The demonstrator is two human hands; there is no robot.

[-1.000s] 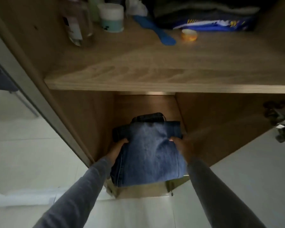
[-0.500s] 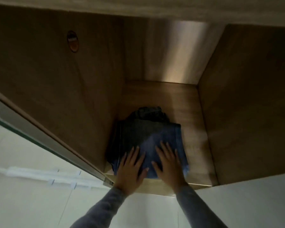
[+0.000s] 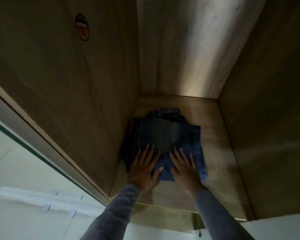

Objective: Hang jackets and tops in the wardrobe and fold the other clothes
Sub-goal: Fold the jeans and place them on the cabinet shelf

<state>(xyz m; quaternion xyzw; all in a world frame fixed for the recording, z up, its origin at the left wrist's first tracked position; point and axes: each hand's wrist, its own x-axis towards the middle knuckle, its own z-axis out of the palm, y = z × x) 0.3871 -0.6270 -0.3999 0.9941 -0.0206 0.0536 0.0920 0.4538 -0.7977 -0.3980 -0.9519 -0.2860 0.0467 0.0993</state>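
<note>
Pressing flat on a folded pair of blue jeans (image 3: 164,135), both hands lie side by side at the near edge of the denim, toward 6 o'clock of the bundle. The left hand (image 3: 143,168) has its fingers (image 3: 150,153) straight and spread, palm down on the cloth. The right hand (image 3: 184,168) lies the same way just beside it at 3 o'clock, thumbs nearly meeting, neither one curled round anything. The jeans sit on the wooden floor of the wardrobe compartment (image 3: 215,153), close against the left side panel (image 3: 76,101), with bare board to 3 o'clock of them. A darker folded garment (image 3: 168,112) pokes out from beneath at 12 o'clock (whether it is also denim is hard to tell in the dim light). A round orange-and-black sticker (image 3: 82,27) sits high on that panel, at about 10 o'clock in the view. Grey sleeves (image 3: 114,213) cover both forearms.
</note>
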